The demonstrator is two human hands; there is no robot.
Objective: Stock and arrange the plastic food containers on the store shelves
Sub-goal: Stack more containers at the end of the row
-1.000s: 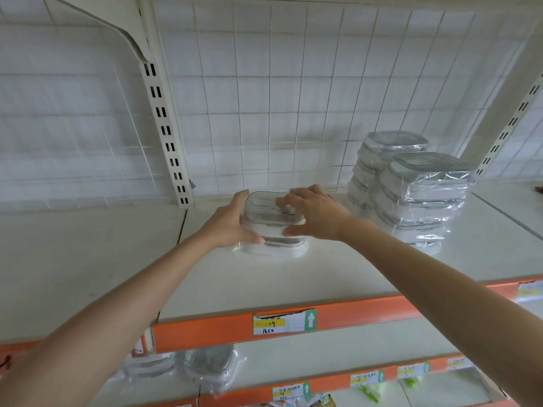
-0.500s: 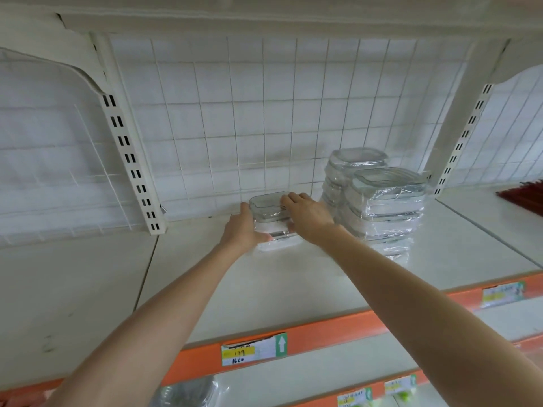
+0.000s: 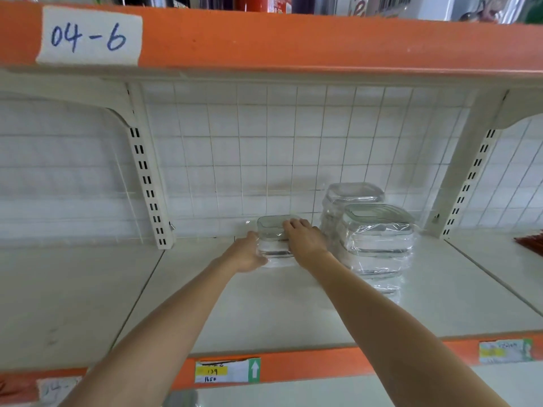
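A small stack of clear plastic food containers with grey-rimmed lids (image 3: 271, 236) sits at the back of the white shelf (image 3: 264, 306), close to the wire grid. My left hand (image 3: 246, 254) grips its left side with the thumb along the front. My right hand (image 3: 304, 240) lies over its lid and right side, fingers curled on the top. Directly to the right stand two taller stacks of the same wrapped containers (image 3: 376, 239), one behind the other.
An orange shelf edge (image 3: 293, 368) with price labels runs along the front. Above hangs another orange shelf edge marked 04-6 (image 3: 88, 36). White slotted uprights (image 3: 148, 186) stand on both sides. A red item (image 3: 531, 245) lies at far right.
Both hands have pushed the small stack from the middle of the shelf back toward the wire grid, beside the tall stacks. The camera view has tilted upward.
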